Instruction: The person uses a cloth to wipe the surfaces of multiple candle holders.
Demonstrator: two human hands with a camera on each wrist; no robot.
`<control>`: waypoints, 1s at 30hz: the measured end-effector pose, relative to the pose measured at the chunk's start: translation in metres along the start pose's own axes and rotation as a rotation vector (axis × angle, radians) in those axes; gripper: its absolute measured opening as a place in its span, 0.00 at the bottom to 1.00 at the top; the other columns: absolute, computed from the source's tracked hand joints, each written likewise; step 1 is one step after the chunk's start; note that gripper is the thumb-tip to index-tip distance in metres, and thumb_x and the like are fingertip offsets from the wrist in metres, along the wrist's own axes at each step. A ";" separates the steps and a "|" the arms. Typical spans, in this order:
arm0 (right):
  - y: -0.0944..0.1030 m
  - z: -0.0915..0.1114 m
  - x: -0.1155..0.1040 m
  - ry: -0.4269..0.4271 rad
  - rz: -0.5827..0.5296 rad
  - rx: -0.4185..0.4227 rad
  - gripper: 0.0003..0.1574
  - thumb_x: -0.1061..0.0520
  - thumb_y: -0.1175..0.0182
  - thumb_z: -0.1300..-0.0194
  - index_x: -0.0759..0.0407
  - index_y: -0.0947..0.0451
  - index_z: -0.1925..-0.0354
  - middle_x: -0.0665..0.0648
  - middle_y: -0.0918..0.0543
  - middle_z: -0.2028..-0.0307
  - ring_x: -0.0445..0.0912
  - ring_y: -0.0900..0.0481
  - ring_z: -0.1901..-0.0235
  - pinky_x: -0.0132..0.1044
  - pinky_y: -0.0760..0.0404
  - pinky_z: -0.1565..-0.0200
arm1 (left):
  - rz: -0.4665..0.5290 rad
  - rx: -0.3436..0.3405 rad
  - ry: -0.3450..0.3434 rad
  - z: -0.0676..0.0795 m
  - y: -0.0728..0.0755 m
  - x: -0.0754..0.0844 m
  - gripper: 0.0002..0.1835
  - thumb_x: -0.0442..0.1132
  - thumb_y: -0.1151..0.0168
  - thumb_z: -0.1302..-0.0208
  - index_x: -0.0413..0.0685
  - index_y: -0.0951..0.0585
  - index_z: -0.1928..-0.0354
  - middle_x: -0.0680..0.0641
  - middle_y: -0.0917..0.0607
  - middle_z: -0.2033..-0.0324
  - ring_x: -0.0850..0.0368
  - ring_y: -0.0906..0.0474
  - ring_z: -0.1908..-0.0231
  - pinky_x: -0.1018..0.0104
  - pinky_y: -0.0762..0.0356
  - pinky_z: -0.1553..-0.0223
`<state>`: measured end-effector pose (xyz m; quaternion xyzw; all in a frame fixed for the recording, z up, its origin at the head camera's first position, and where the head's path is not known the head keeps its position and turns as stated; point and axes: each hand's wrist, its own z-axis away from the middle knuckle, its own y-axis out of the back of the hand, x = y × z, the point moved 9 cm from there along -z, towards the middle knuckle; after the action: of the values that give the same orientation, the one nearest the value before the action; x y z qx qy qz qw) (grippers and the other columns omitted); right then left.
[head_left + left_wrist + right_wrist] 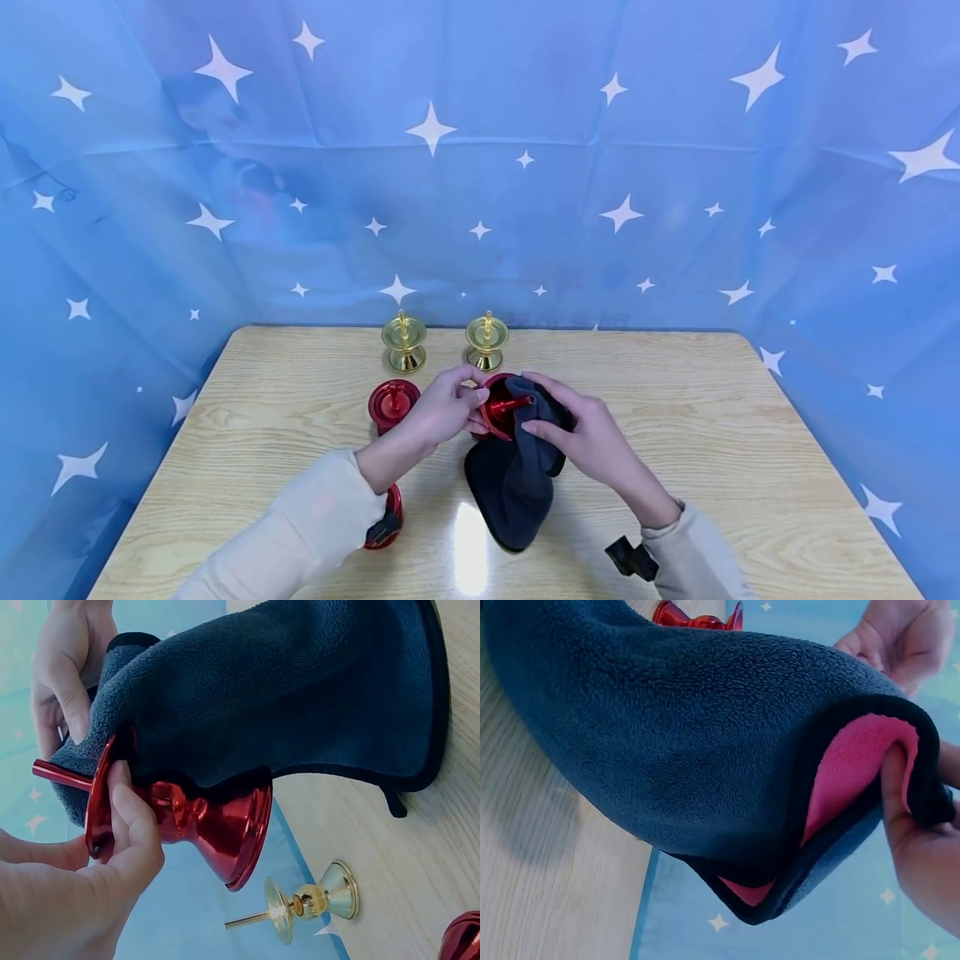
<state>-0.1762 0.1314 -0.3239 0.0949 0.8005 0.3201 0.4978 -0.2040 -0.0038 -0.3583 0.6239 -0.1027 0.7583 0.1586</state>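
A shiny red metal candle holder [229, 832], with a thin spike rising from its dish, is tilted above the table. My left hand [450, 407] pinches the dish rim between thumb and fingers. A dark grey fleecy cloth [525, 492] drapes over the holder's right side, its lower end hanging toward the tabletop. My right hand [592, 433] grips the upper part of this cloth against the dish. In the right wrist view, the cloth's black-edged fold shows a pink lining [855, 765], with the right thumb tucked inside. The cloth hides part of the holder's stem.
Two gold candle holders [407, 357] stand near the table's back edge. Left of my left hand is another red candle holder [393, 403]. A further red piece [396, 500] lies partly hidden beneath the left forearm. A starry blue curtain [480, 183] surrounds the wooden table [697, 417].
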 end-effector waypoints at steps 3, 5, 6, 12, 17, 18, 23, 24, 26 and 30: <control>-0.002 0.001 0.000 0.006 -0.009 -0.044 0.36 0.63 0.36 0.45 0.59 0.35 0.38 0.61 0.26 0.45 0.44 0.21 0.60 0.34 0.21 0.60 | -0.019 0.005 0.009 0.000 0.001 0.000 0.07 0.27 0.54 0.33 0.33 0.28 0.57 0.45 0.26 0.79 0.57 0.25 0.79 0.58 0.18 0.68; -0.004 0.001 0.001 0.004 -0.036 -0.079 0.38 0.65 0.36 0.45 0.59 0.37 0.37 0.61 0.28 0.43 0.42 0.22 0.63 0.32 0.22 0.64 | -0.033 0.007 0.006 0.000 0.001 0.000 0.07 0.28 0.53 0.33 0.34 0.28 0.57 0.46 0.27 0.79 0.57 0.25 0.79 0.58 0.18 0.69; -0.005 0.002 0.002 0.002 -0.056 -0.096 0.39 0.66 0.36 0.45 0.58 0.38 0.36 0.61 0.29 0.42 0.42 0.22 0.64 0.32 0.23 0.66 | -0.039 0.009 0.003 0.000 0.001 0.000 0.07 0.28 0.53 0.33 0.34 0.28 0.57 0.46 0.27 0.79 0.57 0.25 0.80 0.58 0.18 0.69; -0.007 0.003 0.010 -0.049 -0.146 -0.099 0.39 0.66 0.35 0.47 0.54 0.35 0.38 0.59 0.28 0.43 0.48 0.24 0.52 0.35 0.21 0.57 | -0.041 0.001 -0.004 -0.001 -0.003 -0.001 0.05 0.27 0.53 0.33 0.34 0.29 0.59 0.47 0.30 0.79 0.58 0.27 0.81 0.61 0.18 0.72; -0.005 0.002 0.015 -0.116 -0.113 -0.001 0.34 0.64 0.31 0.52 0.53 0.28 0.45 0.55 0.23 0.48 0.49 0.25 0.50 0.37 0.24 0.52 | -0.039 -0.008 -0.014 -0.001 -0.009 -0.002 0.03 0.27 0.52 0.34 0.34 0.30 0.61 0.47 0.31 0.79 0.58 0.27 0.81 0.64 0.19 0.74; -0.005 0.002 0.016 -0.131 -0.112 0.012 0.34 0.64 0.30 0.52 0.53 0.27 0.46 0.55 0.23 0.49 0.49 0.25 0.50 0.38 0.23 0.52 | -0.044 -0.008 -0.019 -0.001 -0.009 -0.002 0.03 0.27 0.52 0.34 0.34 0.30 0.61 0.47 0.31 0.80 0.58 0.27 0.81 0.64 0.19 0.74; -0.004 0.002 0.019 -0.154 -0.113 0.061 0.30 0.63 0.29 0.54 0.53 0.24 0.50 0.55 0.21 0.52 0.48 0.24 0.53 0.37 0.22 0.55 | -0.066 -0.009 -0.032 -0.001 -0.011 -0.001 0.02 0.27 0.51 0.34 0.34 0.29 0.62 0.47 0.31 0.79 0.58 0.27 0.81 0.63 0.18 0.74; -0.004 0.002 0.020 -0.152 -0.111 0.074 0.29 0.63 0.29 0.54 0.53 0.24 0.51 0.55 0.21 0.52 0.48 0.23 0.53 0.37 0.22 0.55 | -0.067 -0.009 -0.030 -0.002 -0.011 -0.002 0.03 0.27 0.51 0.34 0.34 0.29 0.62 0.47 0.31 0.79 0.58 0.26 0.81 0.63 0.19 0.74; -0.003 0.002 0.020 -0.134 -0.103 0.102 0.28 0.64 0.29 0.54 0.53 0.23 0.52 0.55 0.20 0.54 0.48 0.23 0.54 0.36 0.21 0.56 | -0.066 -0.009 -0.024 -0.002 -0.012 -0.002 0.03 0.27 0.51 0.35 0.34 0.29 0.61 0.46 0.30 0.79 0.58 0.26 0.81 0.63 0.18 0.74; -0.003 0.002 0.017 -0.089 -0.075 0.144 0.26 0.64 0.30 0.54 0.55 0.22 0.54 0.54 0.20 0.57 0.48 0.23 0.56 0.37 0.21 0.57 | -0.057 -0.010 -0.004 -0.001 -0.012 -0.003 0.03 0.27 0.51 0.35 0.35 0.29 0.61 0.46 0.29 0.78 0.58 0.26 0.81 0.62 0.18 0.73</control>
<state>-0.1818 0.1382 -0.3384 0.1147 0.8015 0.2382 0.5363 -0.2004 0.0073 -0.3623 0.6274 -0.0889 0.7516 0.1830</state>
